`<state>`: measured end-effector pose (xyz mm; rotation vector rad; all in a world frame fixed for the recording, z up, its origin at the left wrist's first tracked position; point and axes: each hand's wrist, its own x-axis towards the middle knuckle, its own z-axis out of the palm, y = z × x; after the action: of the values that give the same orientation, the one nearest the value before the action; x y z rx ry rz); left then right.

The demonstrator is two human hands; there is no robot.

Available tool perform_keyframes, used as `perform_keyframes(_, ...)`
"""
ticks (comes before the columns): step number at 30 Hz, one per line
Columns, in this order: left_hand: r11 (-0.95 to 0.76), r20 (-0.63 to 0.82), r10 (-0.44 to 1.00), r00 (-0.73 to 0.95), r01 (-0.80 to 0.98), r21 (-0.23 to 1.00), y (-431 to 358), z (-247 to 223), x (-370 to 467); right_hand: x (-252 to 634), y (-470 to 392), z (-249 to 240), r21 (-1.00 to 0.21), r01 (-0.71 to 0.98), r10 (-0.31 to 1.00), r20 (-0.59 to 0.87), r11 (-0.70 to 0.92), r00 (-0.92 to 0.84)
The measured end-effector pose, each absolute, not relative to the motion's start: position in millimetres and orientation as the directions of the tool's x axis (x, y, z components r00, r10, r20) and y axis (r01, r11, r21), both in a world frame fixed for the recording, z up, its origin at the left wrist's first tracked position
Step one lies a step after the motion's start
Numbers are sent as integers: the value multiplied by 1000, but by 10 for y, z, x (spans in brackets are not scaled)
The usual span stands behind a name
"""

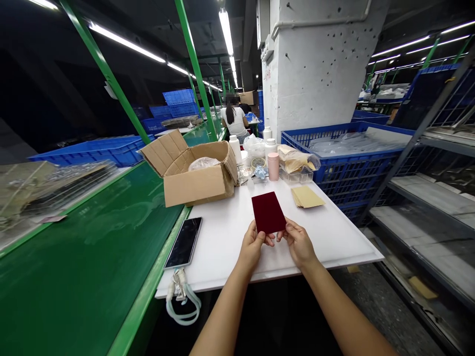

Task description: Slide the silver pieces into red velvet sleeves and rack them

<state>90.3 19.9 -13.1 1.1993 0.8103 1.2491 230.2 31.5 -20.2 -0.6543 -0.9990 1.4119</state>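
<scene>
A flat dark red rectangular piece with a velvety look (268,212) is held up over the white table (222,232). At its lower left corner, my left hand (254,244) grips it, thumb on top and fingers beneath. My right hand (297,241) pinches the lower right corner between thumb and fingers. Beyond my right hand, a small stack of tan sheets (307,197) lies on the table. To the left rests a smartphone (183,242) with a dark screen, and a pale looped cord (184,301) hangs off the table edge below it.
An open cardboard box (195,185) stands at the back left. Behind are a pink jar (273,167), white bottles (234,147) and plastic bags (254,145). A green conveyor belt (92,237) runs along the left. Blue crates (334,180) and metal shelving (426,222) flank the right. A person (234,118) sits farther back.
</scene>
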Motion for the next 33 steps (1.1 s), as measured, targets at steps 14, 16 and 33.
perform_keyframes(14,-21,55,981,185,-178,984,206,-115,902,2247,308,-224,-926,-356,985,160,127,-66)
perform_keyframes(16,-22,53,982,182,-164,986,208,-113,914,2244,314,-229,-926,-354,985,164,131,-63)
perform_keyframes(33,-100,119,984,-134,147,984,180,-146,868,2246,252,-187,-980,-81,983,180,181,19)
